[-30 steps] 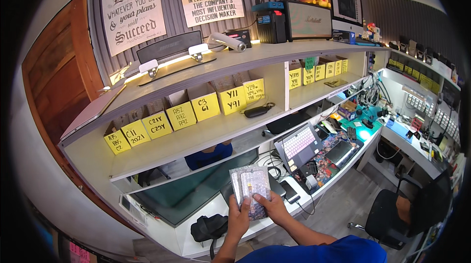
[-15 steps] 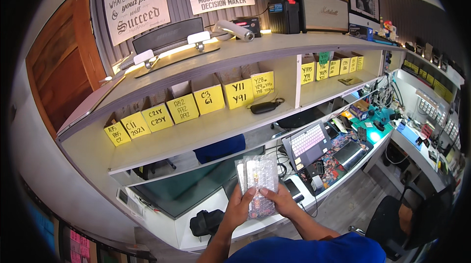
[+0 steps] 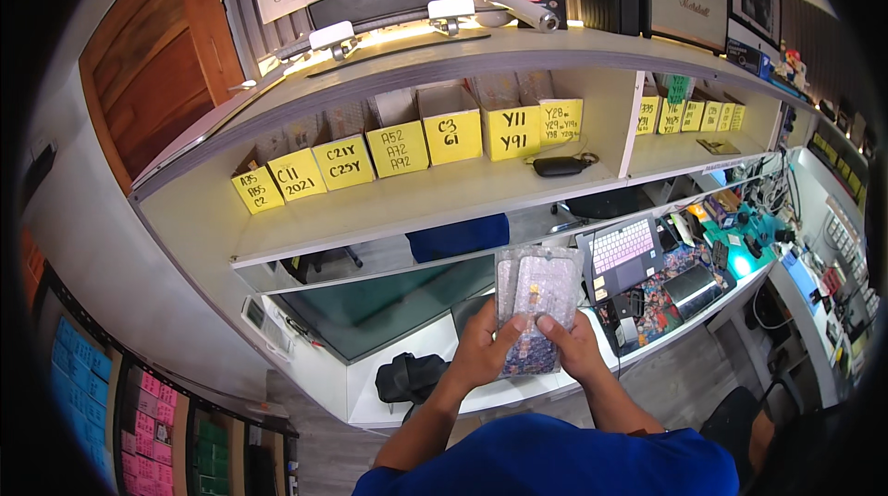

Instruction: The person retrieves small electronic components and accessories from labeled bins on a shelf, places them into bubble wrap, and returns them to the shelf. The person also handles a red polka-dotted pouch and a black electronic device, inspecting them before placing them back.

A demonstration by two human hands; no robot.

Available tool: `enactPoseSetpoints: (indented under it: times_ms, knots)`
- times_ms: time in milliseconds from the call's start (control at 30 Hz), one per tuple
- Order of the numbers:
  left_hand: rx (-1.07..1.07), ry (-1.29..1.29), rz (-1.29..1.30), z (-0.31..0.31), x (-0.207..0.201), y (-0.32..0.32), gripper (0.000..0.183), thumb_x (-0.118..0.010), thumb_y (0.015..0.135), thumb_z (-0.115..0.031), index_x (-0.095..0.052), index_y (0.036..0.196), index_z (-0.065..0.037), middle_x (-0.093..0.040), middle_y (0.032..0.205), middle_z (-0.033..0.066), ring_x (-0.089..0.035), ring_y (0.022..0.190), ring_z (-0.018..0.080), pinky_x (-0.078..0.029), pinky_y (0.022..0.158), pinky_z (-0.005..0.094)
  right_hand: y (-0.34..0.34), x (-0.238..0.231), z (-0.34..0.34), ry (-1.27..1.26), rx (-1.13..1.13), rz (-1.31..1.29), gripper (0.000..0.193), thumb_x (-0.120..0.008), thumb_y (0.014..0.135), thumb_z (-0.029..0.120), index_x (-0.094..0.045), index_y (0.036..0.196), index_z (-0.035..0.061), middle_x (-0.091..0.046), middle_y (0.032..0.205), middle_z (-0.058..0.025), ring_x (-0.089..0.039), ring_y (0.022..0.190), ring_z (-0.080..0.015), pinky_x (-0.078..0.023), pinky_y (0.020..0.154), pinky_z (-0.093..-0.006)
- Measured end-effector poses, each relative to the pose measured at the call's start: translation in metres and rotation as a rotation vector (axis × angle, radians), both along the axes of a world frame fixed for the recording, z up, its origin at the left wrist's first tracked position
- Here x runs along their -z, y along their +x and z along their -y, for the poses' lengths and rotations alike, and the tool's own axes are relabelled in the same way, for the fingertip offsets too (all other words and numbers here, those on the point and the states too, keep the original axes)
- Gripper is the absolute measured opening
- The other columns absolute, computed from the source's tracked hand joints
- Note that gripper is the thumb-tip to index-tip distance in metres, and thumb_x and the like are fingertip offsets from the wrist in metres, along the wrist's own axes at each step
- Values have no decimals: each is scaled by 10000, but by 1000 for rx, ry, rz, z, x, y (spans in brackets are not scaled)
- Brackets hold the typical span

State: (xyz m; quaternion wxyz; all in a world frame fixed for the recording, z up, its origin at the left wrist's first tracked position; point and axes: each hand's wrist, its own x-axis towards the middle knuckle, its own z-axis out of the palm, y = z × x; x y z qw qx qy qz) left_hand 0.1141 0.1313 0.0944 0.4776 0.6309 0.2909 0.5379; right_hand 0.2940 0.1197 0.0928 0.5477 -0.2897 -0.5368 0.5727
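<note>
Two or more flat clear bubble-wrap packets (image 3: 544, 285) are held together before me, above the white desk. Each seems to contain a pale, round-cornered panel, about phone-sized; I cannot tell exactly what it is. My left hand (image 3: 479, 346) grips the packets at their left lower edge, thumb across the front. From the right side my right hand (image 3: 575, 344) closes on the same packets, its thumb also on the front. The fingers behind the packets are hidden.
A shelf ahead carries a row of yellow-fronted boxes (image 3: 400, 148) and a black key fob (image 3: 561, 166). Below it are a large dark screen (image 3: 398, 306), a black bag (image 3: 410, 378) and a laptop (image 3: 622, 255). Racks of blue and pink boxes (image 3: 148, 422) stand at lower left.
My view has turned left and downward, bringing more of the coloured box racks into sight. Both hands keep hold of the packets, which now face me more flatly.
</note>
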Motion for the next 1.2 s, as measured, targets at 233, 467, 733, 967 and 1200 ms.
enactPoseSetpoints:
  times_ms: [233,467,733,967,1200]
  knots:
    - [78,192,-562,8,-80,-2,591,-648,945,-401,-493,1337,14,-652,1157,268,-646,1045,432,-497,929,443,34,-18,-7,269,-61,353,449,-809,856,235,-648,1205,2,-707,1116,-76,-655,1017,-165,-519,905,-331]
    - [206,256,-851,11,-128,-6,452,-660,939,-371,-593,1233,-35,-686,1081,209,-668,956,415,-520,827,452,42,-32,-2,333,-31,323,606,-905,734,158,-614,1248,21,-671,1154,-83,-629,1079,-183,-500,943,-333]
    - [-54,1085,-805,-17,-205,-56,481,-714,789,-44,-689,1229,-237,-660,1331,-5,-671,1097,246,-538,883,374,77,1,-13,313,51,108,333,-683,944,229,-664,1184,-1,-666,1016,-78,-610,869,-108,-494,771,-257]
    - [-487,932,-733,-128,-221,-72,699,-528,704,203,-667,1271,-183,-617,1388,87,-592,1232,358,-500,1006,383,78,24,-5,119,98,142,377,-673,953,340,-695,1108,-2,-694,926,-82,-636,784,-119,-533,688,-261]
    - [-745,509,-836,-235,-227,-85,320,-591,949,-191,-672,1220,-41,-676,1256,165,-628,1152,348,-480,978,389,85,32,-9,49,88,171,349,-658,966,306,-694,1115,-8,-693,933,-82,-633,781,-115,-536,699,-260]
